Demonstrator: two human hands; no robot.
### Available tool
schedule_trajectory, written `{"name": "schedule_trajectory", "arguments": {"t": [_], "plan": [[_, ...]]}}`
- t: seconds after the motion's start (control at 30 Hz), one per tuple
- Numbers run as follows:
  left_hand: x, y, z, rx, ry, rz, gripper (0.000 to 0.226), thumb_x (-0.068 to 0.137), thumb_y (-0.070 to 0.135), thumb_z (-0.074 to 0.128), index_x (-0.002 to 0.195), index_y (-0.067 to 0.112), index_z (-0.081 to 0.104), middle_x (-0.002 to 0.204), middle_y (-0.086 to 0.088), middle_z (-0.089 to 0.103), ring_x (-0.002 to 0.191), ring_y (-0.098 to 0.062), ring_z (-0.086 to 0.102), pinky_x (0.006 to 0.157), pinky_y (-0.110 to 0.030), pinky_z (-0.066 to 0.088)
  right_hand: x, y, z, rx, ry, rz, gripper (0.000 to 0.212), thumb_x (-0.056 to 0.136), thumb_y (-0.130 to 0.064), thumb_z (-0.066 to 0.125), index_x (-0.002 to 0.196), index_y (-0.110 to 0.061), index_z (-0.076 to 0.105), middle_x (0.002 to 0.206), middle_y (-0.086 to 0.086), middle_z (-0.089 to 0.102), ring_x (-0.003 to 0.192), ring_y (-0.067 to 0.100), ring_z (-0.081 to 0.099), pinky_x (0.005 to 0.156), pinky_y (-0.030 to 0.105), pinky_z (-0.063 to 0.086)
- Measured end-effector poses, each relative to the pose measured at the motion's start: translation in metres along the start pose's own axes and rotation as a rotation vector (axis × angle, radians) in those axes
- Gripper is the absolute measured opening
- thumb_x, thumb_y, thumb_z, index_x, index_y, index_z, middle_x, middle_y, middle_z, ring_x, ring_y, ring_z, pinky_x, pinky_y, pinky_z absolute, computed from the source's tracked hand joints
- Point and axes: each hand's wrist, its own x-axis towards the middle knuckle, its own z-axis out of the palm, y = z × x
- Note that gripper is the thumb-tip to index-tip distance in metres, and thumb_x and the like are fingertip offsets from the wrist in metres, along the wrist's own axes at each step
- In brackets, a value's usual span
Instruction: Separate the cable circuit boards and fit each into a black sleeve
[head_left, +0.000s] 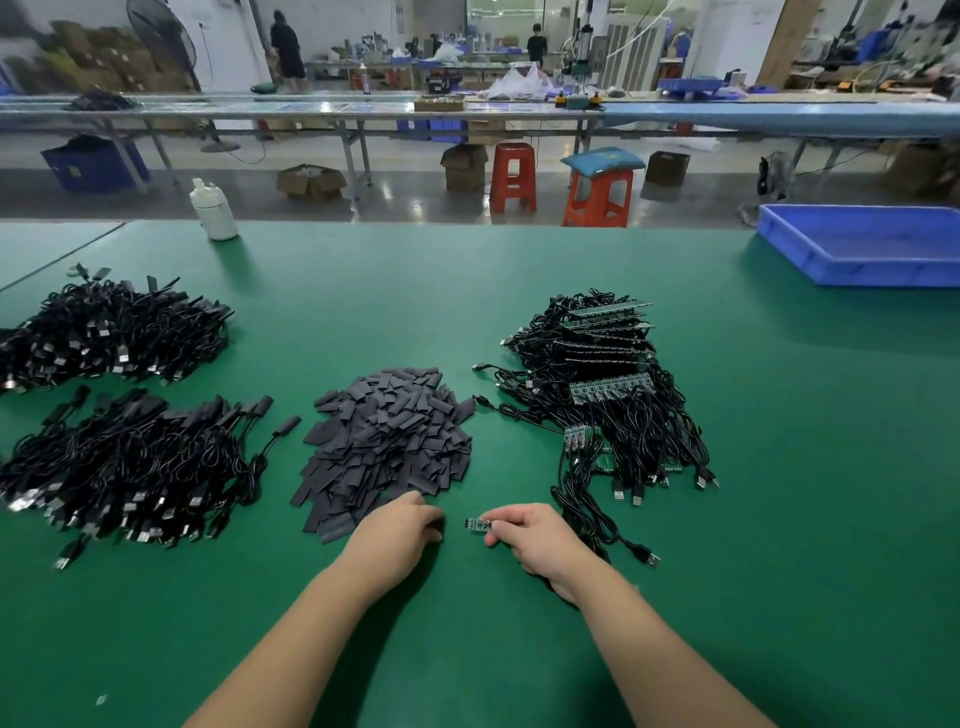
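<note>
My right hand (535, 540) pinches a small green circuit board (478, 524) with its tip pointing left, just above the green table; the board's black cable (597, 525) trails off to the right. My left hand (400, 530) has its fingers curled at the near edge of a heap of flat black sleeves (387, 441); whether it holds a sleeve is hidden. A pile of joined circuit boards with cables (608, 395) lies to the right of the sleeves.
Two heaps of sleeved black cables lie on the left, one nearer (130, 462) and one farther (104, 332). A white bottle (213, 208) stands at the far left edge. A blue tray (862, 244) sits at the far right. Benches and red stools stand beyond the table.
</note>
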Motion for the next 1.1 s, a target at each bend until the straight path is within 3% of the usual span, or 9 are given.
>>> {"name": "schedule_trajectory", "arguments": {"t": [0.17, 0.33, 0.43, 0.5, 0.57, 0.83, 1.0, 1.1], "plan": [[0.003, 0.0, -0.006, 0.337, -0.013, 0.07, 0.021, 0.101, 0.026, 0.049, 0.119, 0.022, 0.058, 0.107, 0.002, 0.057, 0.106, -0.02, 0.049, 0.067, -0.031, 0.034, -0.002, -0.001, 0.0, 0.008, 0.005, 0.001, 0.022, 0.097, -0.012, 0.055, 0.096, -0.029, 0.07, 0.093, -0.003, 0.074, 0.045, -0.004, 0.044, 0.042, 0.012, 0.035], [0.006, 0.002, -0.009, 0.395, -0.025, 0.084, 0.025, 0.101, 0.031, 0.048, 0.121, 0.02, 0.059, 0.111, 0.0, 0.061, 0.108, -0.02, 0.053, 0.077, -0.031, 0.041, -0.002, -0.002, 0.0, 0.002, 0.003, 0.003, 0.022, 0.098, -0.012, 0.055, 0.093, -0.029, 0.069, 0.094, -0.002, 0.075, 0.045, -0.007, 0.047, 0.041, 0.011, 0.037], [0.002, -0.001, -0.003, 0.127, 0.121, 0.133, 0.028, 0.098, 0.037, 0.054, 0.123, 0.028, 0.063, 0.109, 0.007, 0.062, 0.109, -0.014, 0.052, 0.079, -0.029, 0.044, -0.001, 0.0, 0.0, 0.038, 0.006, 0.015, 0.022, 0.097, -0.011, 0.054, 0.097, -0.026, 0.069, 0.091, -0.001, 0.074, 0.045, 0.001, 0.038, 0.041, 0.014, 0.031], [-0.001, -0.001, 0.001, -0.141, 0.237, 0.135, 0.026, 0.094, 0.035, 0.062, 0.118, 0.028, 0.069, 0.105, 0.009, 0.066, 0.105, -0.011, 0.054, 0.083, -0.027, 0.045, 0.0, 0.002, 0.0, 0.068, 0.004, 0.018, 0.022, 0.098, -0.01, 0.053, 0.101, -0.025, 0.069, 0.089, 0.0, 0.073, 0.045, 0.004, 0.033, 0.041, 0.016, 0.029], [-0.002, -0.001, 0.004, -0.26, 0.29, 0.144, 0.021, 0.091, 0.032, 0.068, 0.11, 0.026, 0.074, 0.099, 0.011, 0.069, 0.099, -0.009, 0.055, 0.085, -0.027, 0.047, 0.001, 0.003, 0.0, 0.091, -0.006, 0.018, 0.021, 0.099, -0.009, 0.052, 0.105, -0.022, 0.068, 0.088, 0.001, 0.072, 0.044, 0.006, 0.03, 0.041, 0.017, 0.027], [-0.007, 0.011, 0.013, -0.431, 0.235, 0.08, 0.022, 0.086, 0.025, 0.074, 0.108, 0.028, 0.076, 0.096, 0.014, 0.072, 0.091, -0.005, 0.062, 0.087, -0.025, 0.049, 0.002, 0.005, -0.001, 0.121, -0.011, 0.026, 0.022, 0.099, -0.009, 0.051, 0.112, -0.016, 0.068, 0.088, 0.003, 0.07, 0.043, 0.005, 0.031, 0.04, 0.019, 0.025], [-0.008, 0.015, 0.017, -0.51, 0.243, 0.032, 0.026, 0.085, 0.023, 0.075, 0.112, 0.025, 0.075, 0.101, 0.014, 0.073, 0.093, 0.001, 0.063, 0.087, -0.011, 0.044, 0.002, 0.006, -0.003, 0.132, -0.014, 0.033, 0.023, 0.1, -0.008, 0.05, 0.115, -0.014, 0.066, 0.086, 0.003, 0.069, 0.044, 0.006, 0.031, 0.042, 0.02, 0.025], [-0.007, 0.016, 0.017, -0.484, 0.231, -0.001, 0.031, 0.085, 0.028, 0.075, 0.116, 0.025, 0.073, 0.107, 0.011, 0.073, 0.098, -0.002, 0.063, 0.091, -0.017, 0.046, 0.002, 0.006, -0.002, 0.145, -0.014, 0.032, 0.023, 0.1, -0.009, 0.05, 0.117, -0.013, 0.065, 0.086, 0.003, 0.069, 0.046, 0.007, 0.031, 0.042, 0.019, 0.025]]}}
